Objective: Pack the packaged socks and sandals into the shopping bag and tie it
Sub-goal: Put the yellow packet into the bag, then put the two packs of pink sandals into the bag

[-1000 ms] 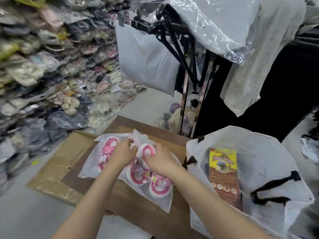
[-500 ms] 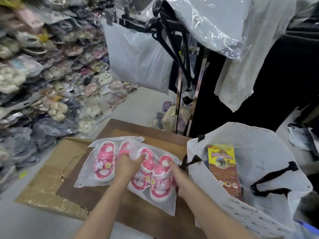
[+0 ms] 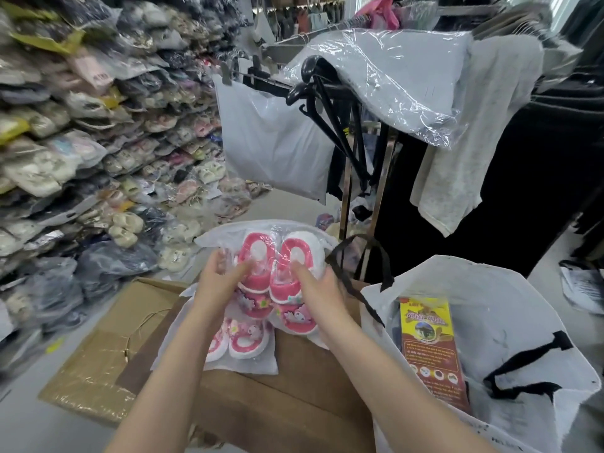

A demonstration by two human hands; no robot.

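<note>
A sandal pack (image 3: pixel 281 266) is held up between both hands, clear of the box (image 3: pixel 294 403) below. It is gripped at its left edge by the left hand (image 3: pixel 219 282) and at its right edge by the right hand (image 3: pixel 322 287). On each side a thumb is laid over the front of the plastic; the fingers behind are mostly hidden. The pack is tilted, its long axis running away from the person and upward, the toes of the pink sandals pointing down toward the wrists.

A second pack (image 3: pixel 242 341) of pink sandals is left lying flat on the box, just under the held one and partly covered by the left forearm.

The bag (image 3: pixel 523 322) is stood to the right of the hands, its mouth open upward, with a yellow and red packet (image 3: pixel 428 348) already inside; whether socks are in that packet cannot be told. The right hand is the nearer one to the mouth. One black handle (image 3: pixel 359 256) is looped up just beside the right hand, between it and the opening.

The coming move is judged to be a short carry rightward and down. The handle loop could be snagged unless the pack is passed over it
</note>
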